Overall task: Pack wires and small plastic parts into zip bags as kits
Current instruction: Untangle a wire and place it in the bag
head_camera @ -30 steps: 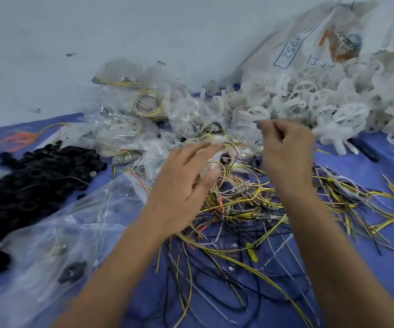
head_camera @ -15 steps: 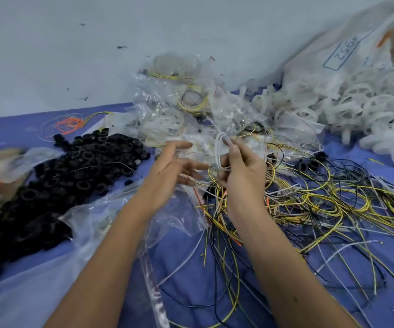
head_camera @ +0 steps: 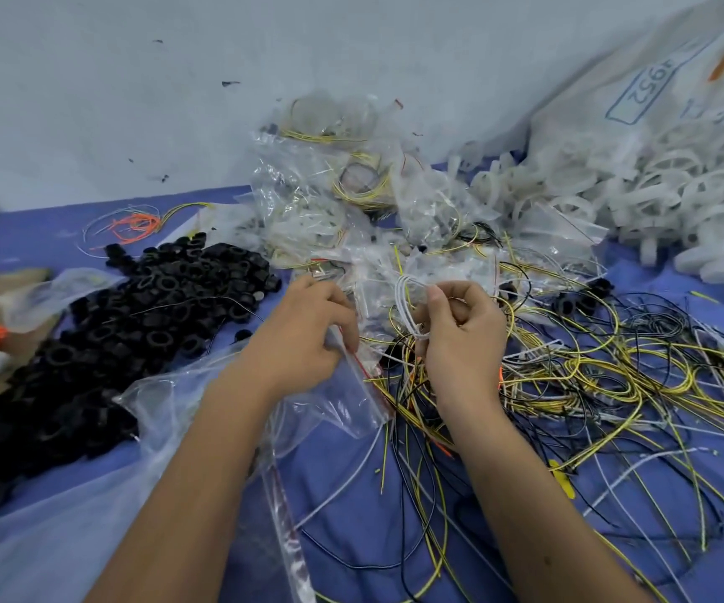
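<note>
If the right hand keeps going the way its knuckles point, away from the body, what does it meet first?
Probably the filled zip bags heaped just beyond the right hand, which pinches a coiled white wire. Depth is unclear, so the gap cannot be judged.

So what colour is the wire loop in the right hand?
White wire loop, pinched by the right hand; head view.

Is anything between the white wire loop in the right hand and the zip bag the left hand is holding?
Nothing visible does. The right hand pinches the white wire just right of the zip bag, which the left hand grips near its red-striped top. Whether the mouth is open cannot be told.
</note>
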The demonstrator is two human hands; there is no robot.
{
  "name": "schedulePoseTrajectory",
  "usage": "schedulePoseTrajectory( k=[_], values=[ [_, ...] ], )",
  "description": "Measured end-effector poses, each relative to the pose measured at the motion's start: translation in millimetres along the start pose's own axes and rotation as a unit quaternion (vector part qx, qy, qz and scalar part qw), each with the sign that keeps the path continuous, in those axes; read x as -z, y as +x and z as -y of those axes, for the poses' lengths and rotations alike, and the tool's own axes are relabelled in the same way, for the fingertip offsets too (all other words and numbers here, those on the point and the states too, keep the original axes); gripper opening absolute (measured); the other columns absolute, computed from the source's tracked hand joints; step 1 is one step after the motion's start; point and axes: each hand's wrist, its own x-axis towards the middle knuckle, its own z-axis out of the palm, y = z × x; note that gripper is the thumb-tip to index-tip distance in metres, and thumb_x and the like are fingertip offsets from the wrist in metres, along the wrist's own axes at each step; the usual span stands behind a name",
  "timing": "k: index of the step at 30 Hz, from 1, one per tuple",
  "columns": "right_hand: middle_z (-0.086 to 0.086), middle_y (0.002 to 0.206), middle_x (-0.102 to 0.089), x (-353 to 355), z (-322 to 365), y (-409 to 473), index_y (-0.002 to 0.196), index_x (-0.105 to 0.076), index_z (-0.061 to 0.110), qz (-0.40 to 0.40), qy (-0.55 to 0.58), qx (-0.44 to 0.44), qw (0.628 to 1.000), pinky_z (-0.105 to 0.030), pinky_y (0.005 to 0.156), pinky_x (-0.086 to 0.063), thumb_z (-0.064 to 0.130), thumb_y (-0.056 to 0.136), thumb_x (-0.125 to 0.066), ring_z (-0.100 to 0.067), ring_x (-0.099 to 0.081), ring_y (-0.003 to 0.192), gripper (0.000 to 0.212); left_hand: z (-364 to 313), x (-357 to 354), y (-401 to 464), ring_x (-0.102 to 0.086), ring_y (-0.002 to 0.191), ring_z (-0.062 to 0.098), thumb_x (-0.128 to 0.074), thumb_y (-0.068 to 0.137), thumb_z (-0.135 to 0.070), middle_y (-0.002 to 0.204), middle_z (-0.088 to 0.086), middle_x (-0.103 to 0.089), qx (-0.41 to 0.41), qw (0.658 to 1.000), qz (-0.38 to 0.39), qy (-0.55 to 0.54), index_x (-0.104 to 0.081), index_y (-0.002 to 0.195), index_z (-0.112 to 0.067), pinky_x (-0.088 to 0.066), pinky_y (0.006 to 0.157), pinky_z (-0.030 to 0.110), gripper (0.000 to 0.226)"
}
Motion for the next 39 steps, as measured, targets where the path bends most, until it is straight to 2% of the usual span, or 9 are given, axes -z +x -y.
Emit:
schedulePoseTrajectory(
  k=[4,7,10,15,21,28,33,36,39],
  values=[
    [0.002,0.065,-0.071,1,0,0,0.085,-0.069,0.019,-0.001,-0.082,0.055,0.995,-0.045,0.063,-0.058,0.02,0.095,-0.067,-0.013,-0.066,0.058,0.01,0,18,-3,-0.053,0.104,0.011,-0.085,0.071,-0.002,0.108,-0.009,-0.06,0.002,0.999,0.011,-0.036,-0.074,0.069,-0.031,-0.041,0.095,0.027,0.031],
    [0.007,0.066,-0.07,1,1,1,0.084,-0.072,0.023,0.015,-0.13,0.109,0.985,-0.036,0.063,-0.054,0.024,0.091,-0.071,-0.01,-0.066,0.063,0.008,-3,35,-7,-0.057,0.085,0.006,-0.088,0.068,0.003,0.103,-0.011,-0.063,0.025,0.995,0.014,-0.094,-0.074,0.064,-0.031,-0.041,0.073,0.012,0.037],
    [0.014,0.066,-0.067,1,1,0,0.086,-0.075,0.023,0.045,-0.16,0.157,0.974,-0.022,0.058,-0.044,0.023,0.089,-0.074,-0.004,-0.061,0.06,0.004,-5,50,-10,-0.058,0.079,0.012,-0.088,0.068,0.007,0.101,-0.004,-0.066,0.045,0.989,0.007,-0.138,-0.077,0.066,-0.022,-0.04,0.063,0.01,0.031],
    [0.012,0.073,-0.07,2,3,1,0.085,-0.075,0.021,0.144,-0.184,0.222,0.946,-0.034,0.065,-0.053,0.019,0.088,-0.074,-0.01,-0.066,0.07,0.004,-5,62,-13,-0.066,0.08,0.015,-0.082,0.071,0.016,0.1,0.003,-0.069,0.043,0.983,-0.007,-0.178,-0.077,0.069,-0.015,-0.046,0.064,0.013,0.031],
    [0.007,0.078,-0.072,5,7,0,0.086,-0.076,0.018,0.23,-0.296,0.278,0.884,-0.035,0.069,-0.052,0.018,0.089,-0.073,-0.011,-0.064,0.072,0.004,-7,62,-13,-0.069,0.084,0.017,-0.081,0.071,0.015,0.099,0.001,-0.071,0.027,0.982,-0.008,-0.186,-0.077,0.07,-0.013,-0.052,0.067,0.019,0.028],
    [-0.002,0.075,-0.073,15,8,5,0.086,-0.076,0.016,0.057,-0.374,0.222,0.899,-0.038,0.067,-0.053,0.016,0.089,-0.071,-0.023,-0.064,0.07,0.006,-10,66,-13,-0.071,0.09,0.022,-0.081,0.073,0.014,0.099,-0.002,-0.074,0.009,0.977,0.016,-0.211,-0.076,0.069,-0.014,-0.057,0.072,0.031,0.029],
    [-0.004,0.072,-0.072,26,3,14,0.088,-0.077,0.011,-0.028,-0.401,0.168,0.9,-0.038,0.063,-0.058,0.014,0.093,-0.068,-0.02,-0.064,0.064,0.011,3,76,-19,-0.073,0.086,0.022,-0.081,0.073,0.016,0.096,-0.002,-0.076,0.022,0.978,0.033,-0.203,-0.075,0.067,-0.015,-0.057,0.071,0.025,0.032],
    [-0.001,0.077,-0.072,29,1,16,0.095,-0.077,0.012,-0.058,-0.387,0.136,0.91,-0.032,0.065,-0.056,0.016,0.095,-0.067,-0.013,-0.063,0.065,0.011,8,77,-22,-0.073,0.084,0.027,-0.081,0.074,0.014,0.093,-0.005,-0.077,0.051,0.978,0.052,-0.195,-0.076,0.065,-0.019,-0.061,0.075,0.034,0.035],
    [0.004,0.075,-0.07,31,12,14,0.094,-0.075,0.013,-0.124,-0.296,0.167,0.932,-0.032,0.066,-0.055,0.018,0.094,-0.069,-0.009,-0.062,0.064,0.009,5,73,-21,-0.073,0.083,0.028,-0.081,0.075,0.012,0.091,-0.007,-0.077,0.058,0.978,0.047,-0.193,-0.074,0.065,-0.023,-0.057,0.07,0.026,0.036]
  ],
)
